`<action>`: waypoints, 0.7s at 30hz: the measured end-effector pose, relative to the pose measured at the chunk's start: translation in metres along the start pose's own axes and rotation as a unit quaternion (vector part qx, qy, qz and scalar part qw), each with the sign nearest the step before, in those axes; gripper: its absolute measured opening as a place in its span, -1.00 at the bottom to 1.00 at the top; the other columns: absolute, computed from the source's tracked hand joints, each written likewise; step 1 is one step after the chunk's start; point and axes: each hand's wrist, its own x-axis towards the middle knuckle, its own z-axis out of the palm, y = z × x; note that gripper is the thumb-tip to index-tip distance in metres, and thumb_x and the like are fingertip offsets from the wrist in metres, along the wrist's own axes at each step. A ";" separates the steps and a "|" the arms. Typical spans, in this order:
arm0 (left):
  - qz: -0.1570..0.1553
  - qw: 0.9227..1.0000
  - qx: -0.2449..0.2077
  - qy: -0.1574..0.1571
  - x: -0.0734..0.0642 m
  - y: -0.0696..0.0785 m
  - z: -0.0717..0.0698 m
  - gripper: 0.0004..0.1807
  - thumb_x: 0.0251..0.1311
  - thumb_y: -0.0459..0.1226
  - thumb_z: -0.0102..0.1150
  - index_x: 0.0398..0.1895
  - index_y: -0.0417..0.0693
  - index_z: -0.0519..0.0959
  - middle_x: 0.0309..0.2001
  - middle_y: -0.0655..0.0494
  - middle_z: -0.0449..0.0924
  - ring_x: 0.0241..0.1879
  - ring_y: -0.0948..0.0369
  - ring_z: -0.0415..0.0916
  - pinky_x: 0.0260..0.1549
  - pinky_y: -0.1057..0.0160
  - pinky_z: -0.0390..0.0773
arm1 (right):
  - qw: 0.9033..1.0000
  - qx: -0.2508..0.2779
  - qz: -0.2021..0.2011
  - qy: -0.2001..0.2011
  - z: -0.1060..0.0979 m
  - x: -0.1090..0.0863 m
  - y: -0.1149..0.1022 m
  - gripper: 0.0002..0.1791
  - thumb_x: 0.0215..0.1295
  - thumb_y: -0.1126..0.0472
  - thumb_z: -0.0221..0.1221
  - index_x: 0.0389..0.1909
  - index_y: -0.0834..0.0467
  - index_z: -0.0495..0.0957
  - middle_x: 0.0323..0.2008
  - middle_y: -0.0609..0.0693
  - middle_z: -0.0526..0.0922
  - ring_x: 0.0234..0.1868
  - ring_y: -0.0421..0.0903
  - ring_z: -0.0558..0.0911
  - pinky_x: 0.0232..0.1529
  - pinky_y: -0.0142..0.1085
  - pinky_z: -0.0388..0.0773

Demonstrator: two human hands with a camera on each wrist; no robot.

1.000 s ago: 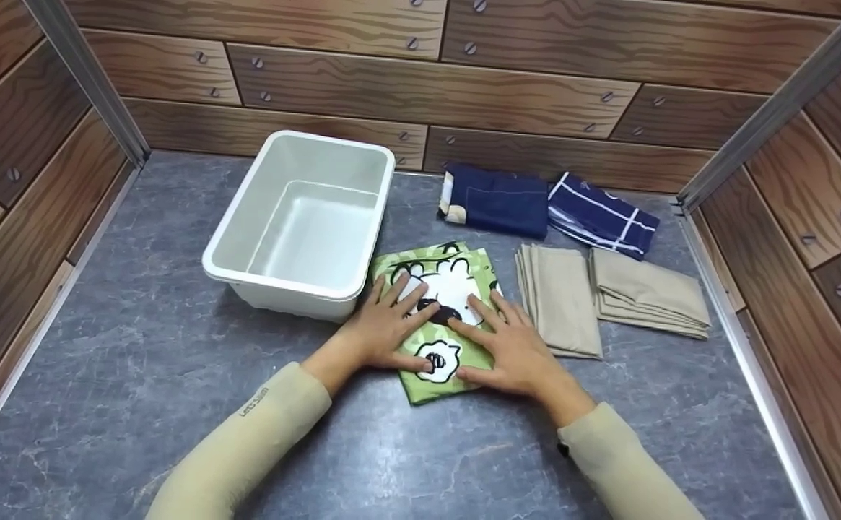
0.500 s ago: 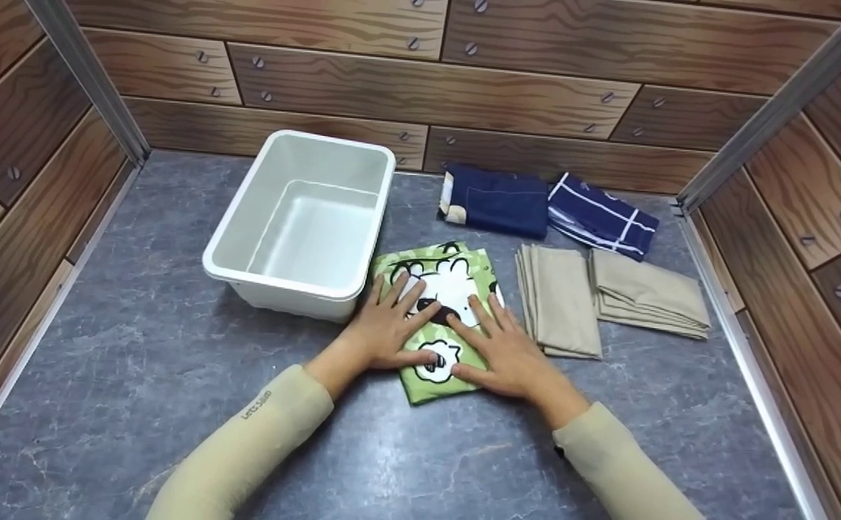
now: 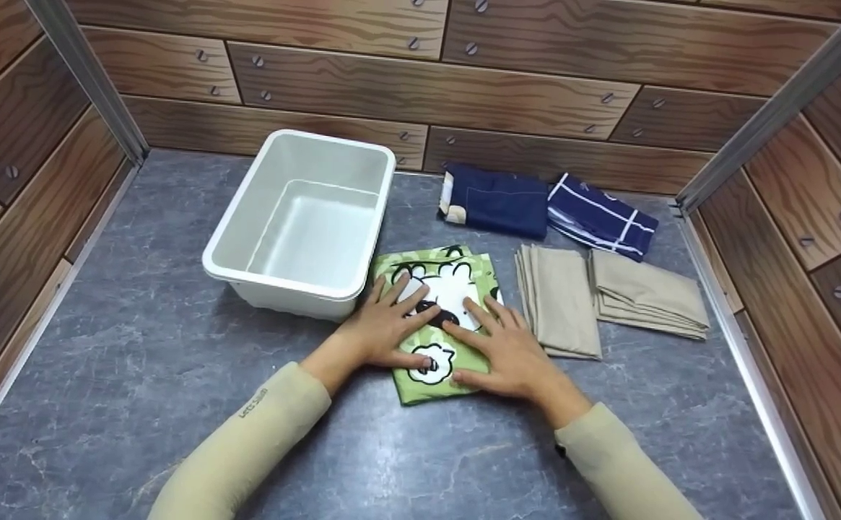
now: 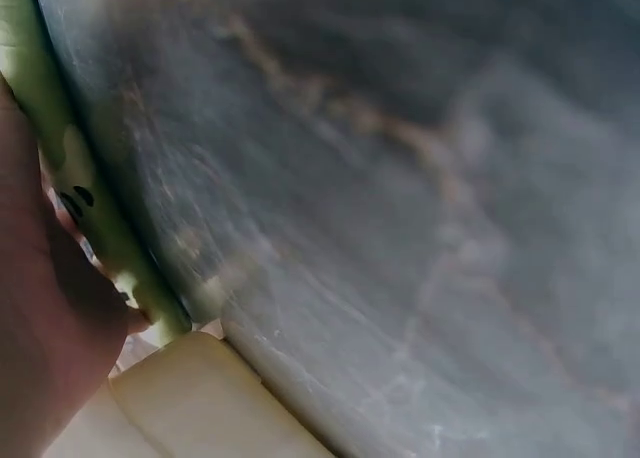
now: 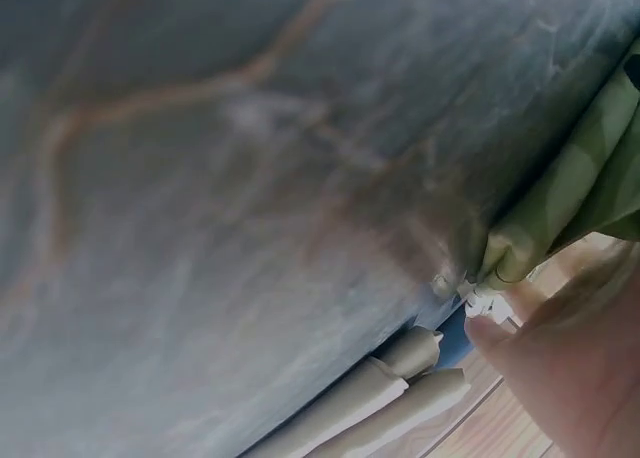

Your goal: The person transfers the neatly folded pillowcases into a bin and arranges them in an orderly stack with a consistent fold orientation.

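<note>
A green folded cloth [image 3: 456, 285] printed with cartoon animals in white and black lies in the middle of the table. My left hand [image 3: 385, 325] rests on its left side, fingers spread and palm down. On the right side of the cloth lies my right hand [image 3: 512, 354], likewise spread, with the thumb near the lower white sheep print. Neither hand grips anything. In the left wrist view, the edge of the green cloth [image 4: 100, 218] shows beside my hand. The right wrist view has my thumb side [image 5: 580, 358] against the cloth's thick fold [image 5: 550, 203].
A white plastic bin [image 3: 283, 283] stands just left of the cloth. To the right lie two folded beige cloths [image 3: 561, 303], side by side. Behind them are a navy folded cloth [image 3: 503, 202] and a navy one with white lines [image 3: 600, 217]. Wood-patterned walls [image 3: 391, 83] enclose the table.
The green cloth's near end has slid slightly left and its far edge a little toward me, under my hands. Both hands stay almost in place. The other cloths and the bin are unmoved.
</note>
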 end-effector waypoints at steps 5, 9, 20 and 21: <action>0.013 1.000 0.003 -0.001 -0.001 -0.001 -0.002 0.00 0.15 0.52 -0.20 0.59 0.29 0.06 0.61 0.11 -0.09 0.56 -0.21 -0.30 0.43 -0.37 -0.24 | 0.999 0.004 -0.028 0.042 -0.001 0.002 0.003 -0.16 0.23 -0.44 0.07 0.51 -0.24 0.21 0.55 0.13 0.10 0.51 0.37 0.06 0.39 0.40 -0.02; 0.027 1.000 0.008 0.002 -0.002 -0.001 -0.003 -0.03 0.17 0.50 -0.19 0.58 0.31 0.07 0.60 0.19 -0.07 0.56 -0.20 -0.28 0.43 -0.37 -0.24 | 0.999 0.003 -0.025 0.039 0.000 0.002 0.004 -0.14 0.24 -0.43 0.07 0.53 -0.24 0.17 0.56 0.16 0.07 0.52 0.37 0.03 0.41 0.37 -0.05; 0.027 0.999 -0.009 0.034 -0.002 0.008 0.001 -0.06 0.28 0.44 -0.31 0.56 0.09 0.15 0.59 -0.08 -0.07 0.56 -0.21 -0.26 0.43 -0.38 -0.26 | 0.998 0.003 -0.007 -0.055 0.005 0.001 -0.007 -0.02 0.26 -0.53 -0.06 0.60 -0.20 -0.10 0.60 0.19 -0.21 0.55 0.36 -0.24 0.47 0.32 -0.21; 0.020 0.999 -0.010 0.038 -0.003 0.008 0.001 -0.05 0.28 0.45 -0.32 0.57 0.09 0.14 0.59 -0.10 -0.07 0.56 -0.21 -0.26 0.43 -0.38 -0.25 | 0.998 0.003 -0.004 -0.060 0.006 0.002 -0.008 -0.01 0.26 -0.54 -0.08 0.60 -0.20 -0.11 0.60 0.19 -0.23 0.55 0.36 -0.25 0.47 0.31 -0.22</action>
